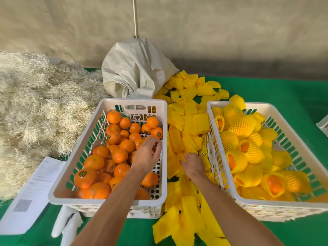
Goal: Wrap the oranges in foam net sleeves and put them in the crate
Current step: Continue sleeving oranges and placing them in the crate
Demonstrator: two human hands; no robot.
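both hands down between two crates

at the left of the frame lies pale straw (35,107) on the green cloth (284,89), with a printed sheet (35,189) at lower left. the left crate (110,201) holds bare oranges (99,162), glossy, some with small dark stickers. the left hand (145,157) reaches into it near the right wall, fingers curled over the fruit; whether they grip one cannot be told. at centre a heap of flat yellow foam net sleeves (190,121) runs between the crates, and the right hand (193,165) pinches one sleeve there. the right crate (266,206) is piled with wrapped oranges (245,125), orange skin showing at open ends. a crumpled white sack (134,68) sits at upper centre against a beige tarp wall (230,29).
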